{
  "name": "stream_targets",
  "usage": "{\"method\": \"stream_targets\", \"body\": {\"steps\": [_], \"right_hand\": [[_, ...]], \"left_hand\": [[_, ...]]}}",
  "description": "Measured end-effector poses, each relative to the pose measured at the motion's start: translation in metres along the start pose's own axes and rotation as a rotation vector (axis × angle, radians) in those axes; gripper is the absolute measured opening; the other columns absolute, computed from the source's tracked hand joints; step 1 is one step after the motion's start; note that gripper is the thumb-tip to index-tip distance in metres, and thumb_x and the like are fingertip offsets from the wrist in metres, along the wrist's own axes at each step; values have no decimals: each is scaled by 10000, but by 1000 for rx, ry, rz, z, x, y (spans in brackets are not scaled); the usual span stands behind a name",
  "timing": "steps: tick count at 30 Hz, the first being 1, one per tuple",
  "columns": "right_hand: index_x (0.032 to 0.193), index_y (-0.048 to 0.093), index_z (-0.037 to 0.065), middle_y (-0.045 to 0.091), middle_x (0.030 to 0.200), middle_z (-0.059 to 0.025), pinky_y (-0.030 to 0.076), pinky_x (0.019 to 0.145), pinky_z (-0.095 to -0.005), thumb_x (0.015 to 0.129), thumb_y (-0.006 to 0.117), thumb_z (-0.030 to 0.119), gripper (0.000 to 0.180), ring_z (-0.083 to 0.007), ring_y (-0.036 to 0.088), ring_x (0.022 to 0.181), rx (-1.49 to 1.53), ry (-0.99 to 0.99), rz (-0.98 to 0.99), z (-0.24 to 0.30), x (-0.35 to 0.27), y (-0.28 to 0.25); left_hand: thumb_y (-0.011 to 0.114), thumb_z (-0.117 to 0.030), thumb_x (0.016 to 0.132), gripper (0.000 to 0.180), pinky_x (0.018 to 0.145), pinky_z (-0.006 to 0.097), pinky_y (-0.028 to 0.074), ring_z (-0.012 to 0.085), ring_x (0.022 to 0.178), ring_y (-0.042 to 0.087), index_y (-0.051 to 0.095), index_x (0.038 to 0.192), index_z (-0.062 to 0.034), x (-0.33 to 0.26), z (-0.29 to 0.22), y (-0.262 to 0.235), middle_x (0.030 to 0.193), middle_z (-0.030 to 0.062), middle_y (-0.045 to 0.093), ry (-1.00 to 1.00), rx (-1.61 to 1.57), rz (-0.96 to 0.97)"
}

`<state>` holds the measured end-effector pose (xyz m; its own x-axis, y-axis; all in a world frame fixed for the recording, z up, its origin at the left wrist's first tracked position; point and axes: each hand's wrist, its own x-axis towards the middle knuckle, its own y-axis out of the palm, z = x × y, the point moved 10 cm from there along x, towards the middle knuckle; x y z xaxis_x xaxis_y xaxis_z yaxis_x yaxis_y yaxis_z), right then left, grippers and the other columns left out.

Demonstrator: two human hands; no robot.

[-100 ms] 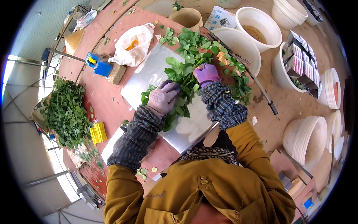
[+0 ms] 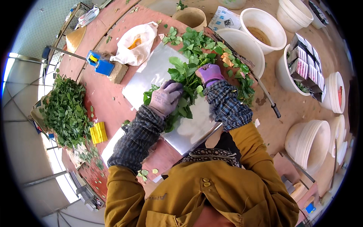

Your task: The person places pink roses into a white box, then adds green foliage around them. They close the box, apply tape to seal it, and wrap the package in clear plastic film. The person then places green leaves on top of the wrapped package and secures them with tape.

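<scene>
My left hand [image 2: 166, 99], in a pale lilac-grey glove, is closed round a bunch of leafy green stems [image 2: 182, 71] over a shiny silver sheet [image 2: 145, 70]. To its right, my right hand [image 2: 210, 74], in a purple glove, is curled shut at the same bunch's stems; its fingertips are turned away, and the stem ends inside are hidden. Leaves stick out above and below the left hand. Past the right hand, loose leaves and trimmings [image 2: 194, 42] lie along the table's right edge, a few of them brownish orange.
A blue tape dispenser [image 2: 103, 68] sits by a block [image 2: 118, 73], near a white plastic bag [image 2: 130, 49]. At the left is a large leafy heap [image 2: 66, 113] beside a yellow pad [image 2: 98, 132]. A rod [image 2: 270, 101] juts from the right edge; white buckets [image 2: 278, 41] stand beyond.
</scene>
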<state>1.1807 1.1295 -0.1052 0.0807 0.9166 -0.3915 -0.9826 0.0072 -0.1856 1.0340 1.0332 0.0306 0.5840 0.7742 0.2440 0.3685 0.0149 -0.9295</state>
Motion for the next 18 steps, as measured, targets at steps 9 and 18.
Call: {"method": "stream_targets", "body": {"steps": [9,18], "right_hand": [[813,676,21,661,681,-146,489,584,-349,777,655,184,168,-258,649,607,-153,-305,-100,25,-20,-22],[733,656,6,630,609,-70,464,554,-291,748,688,133,132,-124,582,550,-31,-48,-37,9,-3,-6]], "left_hand": [[652,-91,669,259,745,386,536,280,1009,561,668,927,-113,-3,4,5,1110,39,587,4,-15,-9],[653,-90,667,269,779,386,528,281,1034,555,666,935,-112,-3,9,6,1116,38,585,-21,-39,25]]}}
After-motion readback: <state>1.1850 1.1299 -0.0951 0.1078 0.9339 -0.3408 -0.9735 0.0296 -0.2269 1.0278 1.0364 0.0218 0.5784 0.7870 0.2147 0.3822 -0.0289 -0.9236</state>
